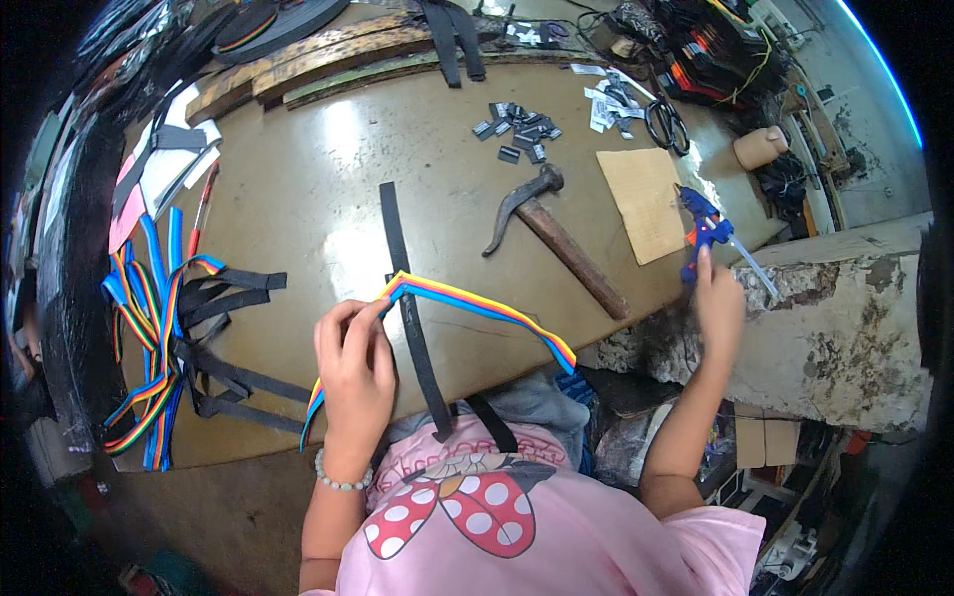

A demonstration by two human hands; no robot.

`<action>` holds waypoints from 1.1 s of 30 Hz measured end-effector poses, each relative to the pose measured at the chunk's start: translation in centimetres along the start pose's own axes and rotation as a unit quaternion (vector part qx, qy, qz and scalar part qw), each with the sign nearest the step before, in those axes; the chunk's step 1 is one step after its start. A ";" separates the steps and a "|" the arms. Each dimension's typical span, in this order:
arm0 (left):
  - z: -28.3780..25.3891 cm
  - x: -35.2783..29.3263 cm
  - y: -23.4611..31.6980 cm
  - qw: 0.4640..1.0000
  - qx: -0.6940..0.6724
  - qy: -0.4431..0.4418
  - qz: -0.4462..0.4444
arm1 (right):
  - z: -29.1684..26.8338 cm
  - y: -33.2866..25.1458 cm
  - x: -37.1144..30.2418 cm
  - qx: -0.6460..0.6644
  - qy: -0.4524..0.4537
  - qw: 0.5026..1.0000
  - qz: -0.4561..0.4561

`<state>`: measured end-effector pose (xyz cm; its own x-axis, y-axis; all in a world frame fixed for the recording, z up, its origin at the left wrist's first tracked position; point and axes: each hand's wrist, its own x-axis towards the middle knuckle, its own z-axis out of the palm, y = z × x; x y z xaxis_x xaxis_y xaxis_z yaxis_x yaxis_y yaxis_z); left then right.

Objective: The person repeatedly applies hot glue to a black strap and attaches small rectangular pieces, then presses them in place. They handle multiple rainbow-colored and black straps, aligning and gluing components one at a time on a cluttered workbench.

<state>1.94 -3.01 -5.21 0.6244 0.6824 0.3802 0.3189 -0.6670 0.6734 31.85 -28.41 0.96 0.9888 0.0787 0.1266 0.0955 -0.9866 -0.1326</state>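
My left hand point(355, 360) pinches a ribbon point(477, 309) striped yellow, red and blue at its bend. From there, one end slopes right toward the table's front edge; the other passes under my palm. Beneath the bend, a black strap point(422, 363) crosses, running from the table toward my lap. At the right, my right hand point(717, 303) reaches to a blue glue gun point(705, 216), a finger stretched against its handle. Whether the fingers grip it is hard to see. A clear glue stick point(754, 266) sticks out behind the gun. Its nozzle end lies by a cardboard piece point(641, 204).
A hammer point(571, 258) with a wooden handle lies mid-table. Behind it are small black tabs point(519, 127), scissors point(666, 126) and pale labels point(611, 104). Striped ribbons point(159, 338) and black straps point(238, 377) pile at the left. Wooden boards point(318, 62) line the back edge.
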 end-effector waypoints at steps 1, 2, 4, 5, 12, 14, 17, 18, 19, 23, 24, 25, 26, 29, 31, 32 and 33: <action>0.0 0.0 0.1 1.000 -0.012 -0.002 -0.008 | -1.4 -0.2 -0.8 -0.098 -0.067 0.992 0.037; 0.0 0.0 0.1 1.000 -0.012 -0.002 -0.005 | -2.0 -1.2 -1.0 0.002 -0.083 0.996 -0.039; 0.0 0.0 0.1 1.000 -0.010 0.003 0.001 | -2.3 -4.2 0.1 0.193 -0.092 0.961 -0.174; 0.0 -0.1 0.1 1.000 -0.003 0.007 0.013 | -0.8 -6.5 2.0 0.227 -0.039 0.948 -0.219; -0.4 -0.5 0.2 0.998 0.013 0.038 0.046 | 12.7 -14.7 17.2 0.110 0.014 0.970 -0.215; -0.3 -0.5 0.2 0.998 0.004 0.043 0.040 | 13.0 -14.4 18.0 0.178 0.012 0.962 -0.206; -0.2 -0.3 0.1 0.999 -0.011 0.042 0.033 | 11.6 -13.4 17.1 0.308 -0.012 0.933 -0.186; -0.2 -0.3 0.1 0.998 -0.015 0.040 0.035 | 11.2 -13.0 16.8 0.327 -0.025 0.927 -0.182; -0.2 -0.2 0.0 0.999 -0.012 0.032 0.042 | 11.0 -12.6 16.7 0.346 -0.039 0.920 -0.178; -0.1 -0.3 0.0 0.998 -0.012 0.018 0.052 | 10.8 -11.5 17.5 0.412 -0.070 0.897 -0.144; -0.1 -0.4 -0.1 0.998 -0.014 0.023 0.049 | 10.5 -11.5 17.4 0.431 -0.082 0.889 -0.134; -0.2 -0.4 -0.1 0.998 -0.016 0.037 0.046 | 9.9 -11.7 16.8 0.435 -0.065 0.889 -0.128; -0.3 -0.5 -0.1 0.998 -0.019 0.051 0.045 | 9.1 -12.0 15.8 0.432 -0.032 0.887 -0.163; -0.9 -0.7 -0.2 0.994 -0.010 0.088 0.062 | 5.0 -14.0 10.1 0.507 0.007 0.830 -0.233; -0.9 -0.8 -0.2 0.990 -0.034 0.112 0.080 | 2.6 -15.0 4.6 0.631 -0.092 0.713 -0.291; -0.8 -0.8 -0.2 0.986 -0.055 0.127 0.093 | 1.9 -15.4 2.2 0.621 -0.112 0.709 -0.314; -0.6 -0.9 -0.1 0.987 -0.058 0.123 0.084 | 1.2 -16.0 1.2 0.608 -0.148 0.729 -0.277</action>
<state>0.87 -3.36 -5.23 0.4648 0.6270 0.6252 0.1329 -0.7475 0.6508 31.69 -12.36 2.10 0.7237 0.6219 0.2991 0.3434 0.0513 -0.9378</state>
